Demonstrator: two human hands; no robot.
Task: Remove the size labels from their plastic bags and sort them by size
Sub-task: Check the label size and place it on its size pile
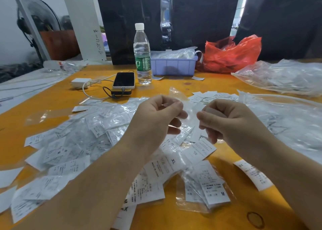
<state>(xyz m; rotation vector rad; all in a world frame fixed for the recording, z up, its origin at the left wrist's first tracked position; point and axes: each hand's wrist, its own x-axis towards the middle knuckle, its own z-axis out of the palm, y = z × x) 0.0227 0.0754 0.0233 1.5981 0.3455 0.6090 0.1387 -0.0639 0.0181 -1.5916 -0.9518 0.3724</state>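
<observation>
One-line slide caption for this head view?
Both hands, left and right, pinch a small clear bag above bagged size labels on a yellow table.

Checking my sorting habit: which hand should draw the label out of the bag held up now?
Probably the right hand: it pinches the label, while the left hand grips the clear bag.

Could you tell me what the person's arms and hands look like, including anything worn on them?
Both forearms are bare as far as the picture shows. The left hand and right hand wear no gloves; no rings, watch or bracelets show.
</observation>
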